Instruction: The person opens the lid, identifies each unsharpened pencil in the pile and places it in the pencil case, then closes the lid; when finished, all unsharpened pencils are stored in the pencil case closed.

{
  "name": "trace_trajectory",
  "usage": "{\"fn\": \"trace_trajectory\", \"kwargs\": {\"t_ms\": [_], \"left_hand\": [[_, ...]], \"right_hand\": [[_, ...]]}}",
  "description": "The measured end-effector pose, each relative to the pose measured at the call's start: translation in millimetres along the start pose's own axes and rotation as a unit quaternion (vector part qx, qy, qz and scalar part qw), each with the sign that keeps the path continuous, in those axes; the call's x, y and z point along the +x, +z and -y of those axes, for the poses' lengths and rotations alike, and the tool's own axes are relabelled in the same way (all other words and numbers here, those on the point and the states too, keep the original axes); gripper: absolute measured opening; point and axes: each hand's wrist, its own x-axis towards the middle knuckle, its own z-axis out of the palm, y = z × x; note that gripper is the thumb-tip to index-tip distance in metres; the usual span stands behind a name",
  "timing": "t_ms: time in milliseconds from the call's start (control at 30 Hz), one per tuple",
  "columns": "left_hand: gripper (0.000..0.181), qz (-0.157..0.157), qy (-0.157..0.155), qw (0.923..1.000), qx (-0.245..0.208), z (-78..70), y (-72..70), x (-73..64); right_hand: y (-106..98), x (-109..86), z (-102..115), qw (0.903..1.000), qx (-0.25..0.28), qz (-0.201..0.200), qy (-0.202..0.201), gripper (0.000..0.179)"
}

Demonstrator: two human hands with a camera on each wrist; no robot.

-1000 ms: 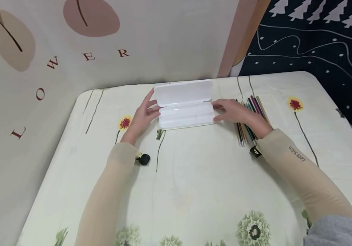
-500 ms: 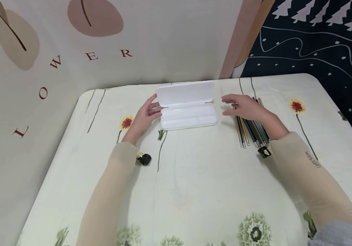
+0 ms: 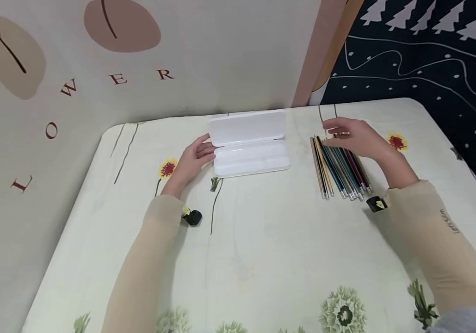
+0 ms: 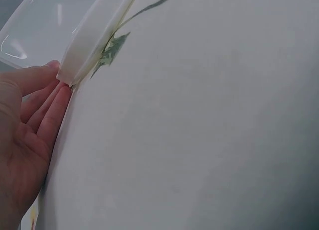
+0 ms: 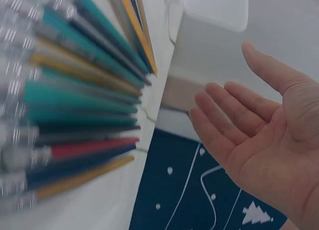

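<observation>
A white plastic pencil case lies on the table with its hinged lid raised, its long inside bare. My left hand is at its left end. In the left wrist view, my thumb meets the upper rim of the case and my fingertips sit against its lower corner. My right hand hovers over the far ends of a spread of pencils, fingers loosely bent and holding nothing. From the right wrist, the palm shows bare, apart from the pencils, which have metal-banded eraser ends.
A pale flowered cloth covers the table, whose back edge meets a printed wall hanging. On the right hangs a dark cloth with white trees. A small black camera sits at the right wrist.
My right hand has left the case's right end and moved right, over the pencils, uncovering more of them. My left hand and the case have stayed in place.
</observation>
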Motion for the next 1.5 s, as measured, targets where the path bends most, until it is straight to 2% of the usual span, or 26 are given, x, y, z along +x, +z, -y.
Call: {"fn": "trace_trajectory", "kwargs": {"t_ms": [233, 433, 533, 667, 933, 1100, 1267, 1500], "left_hand": [[0.065, 0.000, -0.001, 0.9997, -0.024, -4.1, -5.3, 1.4], [0.041, -0.014, -0.013, 0.9988, -0.044, -0.7, -0.9, -3.9], [0.037, -0.014, -0.005, 0.9988, -0.047, -0.8, 0.2, -5.2], [0.039, -0.014, 0.005, 0.9989, -0.044, -0.2, 1.7, -5.8], [0.040, -0.017, 0.003, 0.9994, -0.029, 1.7, 1.8, -4.8], [0.040, -0.028, 0.001, 0.9991, -0.032, 1.6, 1.3, -5.9], [0.041, -0.025, 0.000, 0.9991, -0.034, 1.7, 1.4, -5.0], [0.041, -0.025, -0.006, 0.9993, -0.027, 2.4, 2.4, -4.3]], "right_hand": [[-16, -10.3, -15, 0.9993, 0.009, -0.033, 0.013, 0.058], [-19, -20.1, -39, 0.9977, 0.006, -0.039, 0.054, 0.061], [-19, -24.1, -48, 0.9966, 0.007, -0.047, 0.067, 0.059], [-18, -29.8, -59, 0.9962, 0.015, -0.053, 0.067, 0.057], [-17, -34.4, -69, 0.9952, 0.024, -0.051, 0.080, 0.058], [-17, -34.5, -69, 0.9954, 0.026, -0.050, 0.077, 0.058], [-17, -35.1, -73, 0.9953, 0.029, -0.043, 0.082, 0.059], [-16, -36.3, -82, 0.9951, 0.035, -0.010, 0.092, 0.062]]}}
